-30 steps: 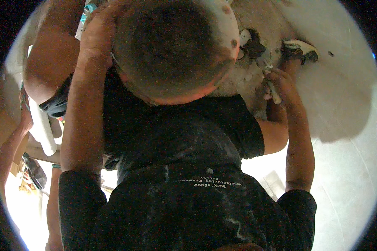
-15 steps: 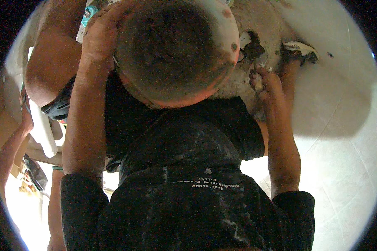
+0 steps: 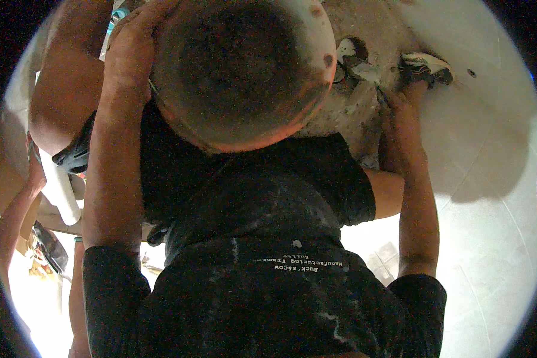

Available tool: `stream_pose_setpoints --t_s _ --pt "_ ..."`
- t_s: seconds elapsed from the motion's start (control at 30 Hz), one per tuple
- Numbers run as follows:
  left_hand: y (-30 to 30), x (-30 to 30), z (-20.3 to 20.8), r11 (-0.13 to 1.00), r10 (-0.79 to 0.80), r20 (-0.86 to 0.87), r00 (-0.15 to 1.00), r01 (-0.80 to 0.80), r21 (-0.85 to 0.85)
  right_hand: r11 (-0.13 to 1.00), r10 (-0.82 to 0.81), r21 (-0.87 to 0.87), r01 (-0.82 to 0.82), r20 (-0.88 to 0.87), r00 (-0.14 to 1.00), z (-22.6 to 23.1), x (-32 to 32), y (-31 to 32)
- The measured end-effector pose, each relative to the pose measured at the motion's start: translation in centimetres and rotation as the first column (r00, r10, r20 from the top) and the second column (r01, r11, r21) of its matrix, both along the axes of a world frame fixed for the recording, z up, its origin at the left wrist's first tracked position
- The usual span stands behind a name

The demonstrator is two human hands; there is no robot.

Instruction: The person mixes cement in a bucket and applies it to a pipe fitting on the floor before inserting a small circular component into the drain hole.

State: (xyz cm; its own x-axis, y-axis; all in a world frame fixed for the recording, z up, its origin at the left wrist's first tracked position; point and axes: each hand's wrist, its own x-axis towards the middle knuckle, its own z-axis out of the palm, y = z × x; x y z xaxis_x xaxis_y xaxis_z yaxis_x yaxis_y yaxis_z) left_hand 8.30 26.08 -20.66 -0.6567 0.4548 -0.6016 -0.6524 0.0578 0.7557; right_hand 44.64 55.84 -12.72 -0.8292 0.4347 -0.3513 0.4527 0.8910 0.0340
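A large round basin-like vessel (image 3: 241, 77), dark in the middle with an orange and whitish rim, fills the upper middle of the view. My left hand (image 3: 134, 45) is closed on its left edge; the fingertips are partly hidden. Right of the vessel, my right hand (image 3: 403, 110) is closed around a small tool (image 3: 366, 72) with a pale, flat, trowel-like blade. Its handle is hidden in my fingers. The blade is low over a grey, dirty surface (image 3: 340, 116), close to a pale lump (image 3: 346, 48); contact is unclear.
A shoe (image 3: 426, 65) on a foot is beyond my right hand. Pale floor tiles (image 3: 483, 137) spread out to the right. At the left are a bent bare knee (image 3: 59, 113), a white tube (image 3: 62, 185), another person's arm (image 3: 18, 200) and a dark object (image 3: 51, 244).
My right hand has moved right with the tool, whose blade now shows more plainly. The vessel and my left hand have shifted slightly left in the picture.
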Motion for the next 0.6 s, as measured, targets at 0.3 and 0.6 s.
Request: stream_pose_setpoints --t_s 0.3,0.6 --pt "1.2 1.5 3.2 1.000 -0.011 -0.083 0.997 0.011 -0.001 0.992 0.044 0.074 -0.098 0.535 0.844 0.5 -4.3 3.3" --pt "1.1 1.1 3.2 0.998 -0.033 -0.095 0.995 0.037 0.044 0.966 0.209 -0.180 -0.184 0.131 0.969 1.3 -1.1 9.0"
